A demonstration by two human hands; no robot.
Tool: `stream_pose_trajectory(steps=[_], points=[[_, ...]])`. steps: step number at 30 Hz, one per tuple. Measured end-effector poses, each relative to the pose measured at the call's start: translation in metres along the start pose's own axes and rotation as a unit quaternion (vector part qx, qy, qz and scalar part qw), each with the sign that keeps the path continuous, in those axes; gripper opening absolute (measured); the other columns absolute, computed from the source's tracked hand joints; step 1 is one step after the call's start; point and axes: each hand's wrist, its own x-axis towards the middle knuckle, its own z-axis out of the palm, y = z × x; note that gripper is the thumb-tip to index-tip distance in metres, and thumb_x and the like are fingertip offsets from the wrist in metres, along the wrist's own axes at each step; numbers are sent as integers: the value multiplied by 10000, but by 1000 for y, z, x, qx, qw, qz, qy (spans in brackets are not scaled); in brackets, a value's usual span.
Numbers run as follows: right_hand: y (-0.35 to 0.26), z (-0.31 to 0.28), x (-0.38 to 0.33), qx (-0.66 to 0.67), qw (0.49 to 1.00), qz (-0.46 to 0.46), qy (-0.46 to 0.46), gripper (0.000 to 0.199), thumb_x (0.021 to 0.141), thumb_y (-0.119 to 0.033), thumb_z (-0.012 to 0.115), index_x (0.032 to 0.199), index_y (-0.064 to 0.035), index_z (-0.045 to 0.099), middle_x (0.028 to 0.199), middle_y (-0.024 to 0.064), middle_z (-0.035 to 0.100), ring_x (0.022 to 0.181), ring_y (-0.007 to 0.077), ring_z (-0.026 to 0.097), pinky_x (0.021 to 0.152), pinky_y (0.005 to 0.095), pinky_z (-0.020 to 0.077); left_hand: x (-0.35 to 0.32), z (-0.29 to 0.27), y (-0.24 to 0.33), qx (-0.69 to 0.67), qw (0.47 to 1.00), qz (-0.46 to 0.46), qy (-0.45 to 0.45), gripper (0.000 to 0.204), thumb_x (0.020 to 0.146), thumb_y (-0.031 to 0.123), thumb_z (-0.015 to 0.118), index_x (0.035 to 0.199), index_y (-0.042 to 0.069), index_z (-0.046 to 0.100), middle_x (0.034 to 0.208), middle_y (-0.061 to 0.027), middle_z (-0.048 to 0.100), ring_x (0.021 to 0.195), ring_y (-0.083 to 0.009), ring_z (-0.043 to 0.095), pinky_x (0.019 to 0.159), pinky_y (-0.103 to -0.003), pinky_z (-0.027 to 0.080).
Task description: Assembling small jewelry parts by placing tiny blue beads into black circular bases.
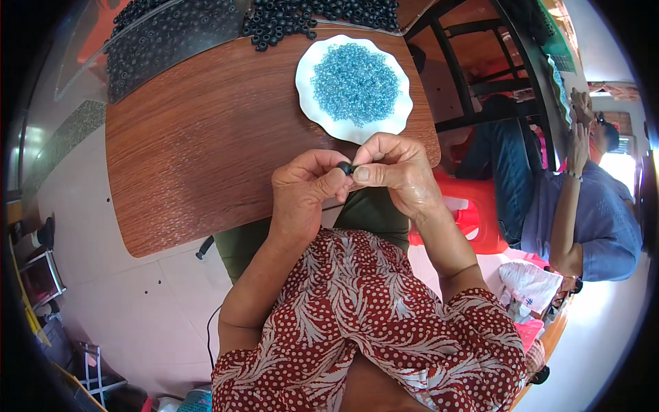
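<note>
My left hand (301, 187) pinches a small round black piece (344, 167) between thumb and fingertips, just past the near edge of the table. From the other side my right hand (405, 175) meets it, its thumb and forefinger closed at the piece's right edge. Whether the right fingertips also hold something tiny is too small to tell. Beyond both hands, a white plate (307, 103) with a wavy rim bears a heap of clear blue beads (355, 82). Loose black pieces (278, 24) with holes, much like the held one, lie at the table's far edge.
The brown wooden table (199, 144) lies ahead of me. A clear plastic bin (171, 51) full of black pieces stands at its far left. To the right, a person in blue (583, 220) works at another table, near a red plastic stool (473, 206).
</note>
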Motion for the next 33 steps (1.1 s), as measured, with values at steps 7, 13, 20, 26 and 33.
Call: stream_pose_trajectory(steps=[7, 13, 20, 26, 33], points=[[-1, -5, 4, 39, 997, 59, -15, 70, 749, 21, 648, 799, 27, 600, 709, 77, 624, 639, 131, 619, 594, 218, 488, 1, 0, 0, -25, 1000, -19, -3, 204, 808, 72, 637, 942, -71, 579, 767, -112, 607, 631, -158, 571, 581, -268, 471], [0, 1, 2, 27, 999, 24, 2, 51, 765, 18, 635, 807, 21, 605, 702, 70, 623, 615, 116, 597, 584, 208, 463, 1, -2, -1, -8, 1000, -9, 5, 185, 810, 47, 628, 943, -73, 580, 773, -111, 608, 629, -159, 571, 578, -266, 472], [1, -2, 3, 7, 999, 34, 5, 60, 770, -6, 649, 805, 19, 607, 697, 66, 623, 616, 117, 597, 578, 211, 464, 1, -2, -2, -35, 999, -22, -2, 174, 837, 45, 597, 960, -76, 574, 776, -123, 607, 630, -161, 569, 584, -284, 475], [-1, 3, 2, 9, 999, 31, 7, 85, 757, -3, 664, 809, 15, 599, 714, 61, 622, 628, 122, 604, 578, 217, 470, -1, -2, -3, -72, 995, -68, 26, 191, 817, 74, 629, 943, -61, 581, 751, -105, 616, 594, -145, 555, 561, -249, 470], [0, 10, 1, 0, 1000, -16, -5, 87, 773, -1, 652, 823, 29, 588, 734, 78, 621, 664, 137, 620, 623, 249, 510, -1, -4, -6, -95, 992, -74, 36, 190, 829, 76, 616, 955, -61, 577, 759, -101, 608, 602, -145, 548, 564, -266, 468]])
